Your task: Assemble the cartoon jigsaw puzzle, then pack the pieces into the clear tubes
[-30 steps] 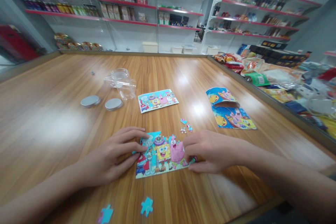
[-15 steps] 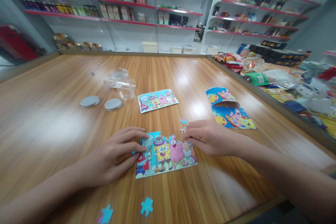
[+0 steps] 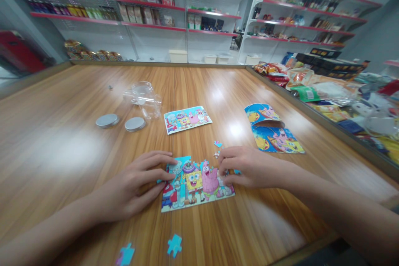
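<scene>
A partly joined cartoon jigsaw puzzle (image 3: 193, 183) lies on the wooden table, its top edge uneven with pieces. My left hand (image 3: 137, 185) rests at its left side, fingers spread and fingertips on the edge. At the puzzle's right end, my right hand (image 3: 240, 166) has its fingers curled together over the border. A bit of a light blue puzzle piece (image 3: 237, 171) shows under those fingers; the rest of it is hidden. Just beyond are two small loose pieces, a blue-pink piece (image 3: 217, 144) and a pale piece (image 3: 216, 155). Nearer me lie a cyan piece (image 3: 174, 245) and a blue-purple piece (image 3: 126, 254).
A printed picture card (image 3: 188, 119) lies behind the puzzle. Blue cartoon packaging (image 3: 276, 139) is to the right. Silver round lids (image 3: 134, 124) and clear plastic containers (image 3: 145, 97) stand at left. Packaged goods (image 3: 311, 87) crowd the right side; stocked shelves line the back.
My right hand has shifted slightly down and turned over the puzzle's right end, and a light blue piece now shows beneath it. My left hand stays in place.
</scene>
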`<state>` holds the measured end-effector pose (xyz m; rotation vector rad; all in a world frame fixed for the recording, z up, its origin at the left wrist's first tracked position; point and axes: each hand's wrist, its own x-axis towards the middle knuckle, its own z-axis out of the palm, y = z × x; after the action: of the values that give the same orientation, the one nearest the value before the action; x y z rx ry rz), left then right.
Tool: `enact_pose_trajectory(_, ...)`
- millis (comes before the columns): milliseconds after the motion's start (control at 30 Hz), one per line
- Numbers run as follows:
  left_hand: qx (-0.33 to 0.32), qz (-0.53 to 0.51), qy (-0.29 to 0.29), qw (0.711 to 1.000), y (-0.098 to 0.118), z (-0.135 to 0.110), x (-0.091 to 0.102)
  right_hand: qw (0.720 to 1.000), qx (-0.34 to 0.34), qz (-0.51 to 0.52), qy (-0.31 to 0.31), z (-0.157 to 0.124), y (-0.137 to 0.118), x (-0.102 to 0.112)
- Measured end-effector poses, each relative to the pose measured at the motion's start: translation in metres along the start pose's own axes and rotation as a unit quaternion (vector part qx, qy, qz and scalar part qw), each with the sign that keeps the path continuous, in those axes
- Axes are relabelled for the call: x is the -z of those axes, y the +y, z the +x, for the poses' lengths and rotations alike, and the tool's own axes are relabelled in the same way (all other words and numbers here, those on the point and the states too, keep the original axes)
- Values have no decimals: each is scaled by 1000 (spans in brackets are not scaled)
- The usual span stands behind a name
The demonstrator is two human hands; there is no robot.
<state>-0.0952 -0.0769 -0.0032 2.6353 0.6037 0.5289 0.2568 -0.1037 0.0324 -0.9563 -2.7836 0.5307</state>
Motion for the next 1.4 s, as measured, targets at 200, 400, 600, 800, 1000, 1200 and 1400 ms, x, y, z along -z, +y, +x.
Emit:
enact_pose_trajectory(200, -4, -2, 5, 1000, 0, 0, 0, 998, 35, -39, 23, 0, 1, -3)
enact_pose_trajectory(400, -3, -3, 6, 1000, 1, 0, -1, 997, -5, -24, 76, 1, -1, 1)
enact_pose_trajectory(600, -11, 4, 3, 1000, 0, -1, -1, 996, -53, -51, 55, -2, 3, 5)
enact_pose_trajectory(800, -6, 1, -1, 1000, 1, -1, 0, 998, -53, -32, 6, -3, -1, 8)
enact_pose_trajectory(1000, -10, 15, -6, 1000, -1, 1, -1, 998, -61, -24, -5, -2, -2, 6)
enact_pose_trajectory(1200, -9, 40, -42, 998, 2, 3, 2, 997, -72, -8, 8, 1, -1, 6)
enact_pose_trajectory(1400, -30, 39, -58, 997, 2, 2, 4, 993, -110, -19, 40, 1, 7, 3)
